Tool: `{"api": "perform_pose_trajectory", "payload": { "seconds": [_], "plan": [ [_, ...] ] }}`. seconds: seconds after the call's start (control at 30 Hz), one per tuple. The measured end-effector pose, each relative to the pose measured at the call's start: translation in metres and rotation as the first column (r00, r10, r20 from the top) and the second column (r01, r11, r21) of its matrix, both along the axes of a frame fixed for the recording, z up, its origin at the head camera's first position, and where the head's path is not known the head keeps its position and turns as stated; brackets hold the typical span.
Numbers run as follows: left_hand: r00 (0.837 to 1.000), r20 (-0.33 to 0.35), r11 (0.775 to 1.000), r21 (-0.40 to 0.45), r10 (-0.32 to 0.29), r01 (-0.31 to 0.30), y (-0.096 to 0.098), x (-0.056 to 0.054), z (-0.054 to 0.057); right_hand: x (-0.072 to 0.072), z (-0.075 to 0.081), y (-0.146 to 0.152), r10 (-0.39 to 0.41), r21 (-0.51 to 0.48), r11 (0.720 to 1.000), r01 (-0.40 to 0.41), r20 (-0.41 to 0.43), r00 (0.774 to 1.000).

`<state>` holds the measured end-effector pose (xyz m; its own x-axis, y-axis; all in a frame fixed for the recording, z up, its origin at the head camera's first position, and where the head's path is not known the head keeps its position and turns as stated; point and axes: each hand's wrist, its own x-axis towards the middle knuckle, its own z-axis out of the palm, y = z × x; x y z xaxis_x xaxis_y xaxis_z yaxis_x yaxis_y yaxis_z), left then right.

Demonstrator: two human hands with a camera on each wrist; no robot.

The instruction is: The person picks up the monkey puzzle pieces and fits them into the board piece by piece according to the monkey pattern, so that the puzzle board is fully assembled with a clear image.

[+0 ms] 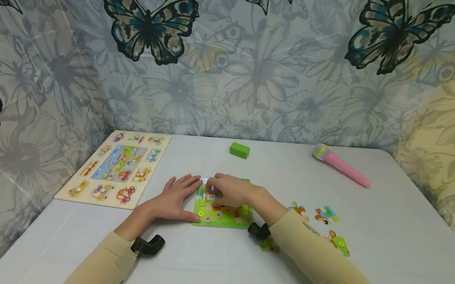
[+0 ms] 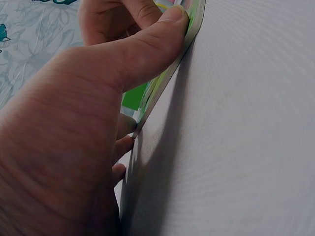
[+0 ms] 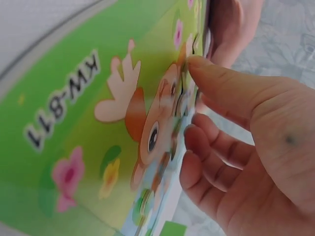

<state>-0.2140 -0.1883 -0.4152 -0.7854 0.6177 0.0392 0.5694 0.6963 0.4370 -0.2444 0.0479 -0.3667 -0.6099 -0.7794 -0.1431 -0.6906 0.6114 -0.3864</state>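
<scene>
A jigsaw puzzle board (image 1: 224, 222), green with flowers and a cartoon animal, lies in the middle of the table. My left hand (image 1: 172, 200) rests at its left side, fingers spread, with the thumb (image 2: 157, 42) on the board's near edge. Over the upper left part of the picture, my right hand (image 1: 233, 190) bends its fingers down onto the puzzle. In the right wrist view its thumb (image 3: 221, 78) touches the picture near the seams between pieces. Whether a piece is pinched there is hidden.
Loose puzzle pieces (image 1: 327, 214) lie to the right, one piece (image 1: 270, 245) partly under the right wrist. A wooden picture board (image 1: 92, 184) lies at left. Toward the back are a green block (image 1: 239, 150) and a pink toy microphone (image 1: 344, 168). A patterned cloth hangs behind the table.
</scene>
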Motion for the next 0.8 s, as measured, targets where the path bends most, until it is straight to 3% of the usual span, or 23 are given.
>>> {"api": "perform_pose_trajectory", "payload": {
  "seconds": [0.8],
  "plan": [
    [1.000,0.002,1.000,-0.008,0.007,-0.007,0.0009,0.0001,0.0003,0.0024,0.0001,-0.0036,0.039,0.051,0.998,-0.039,-0.014,0.999]
  ]
}}
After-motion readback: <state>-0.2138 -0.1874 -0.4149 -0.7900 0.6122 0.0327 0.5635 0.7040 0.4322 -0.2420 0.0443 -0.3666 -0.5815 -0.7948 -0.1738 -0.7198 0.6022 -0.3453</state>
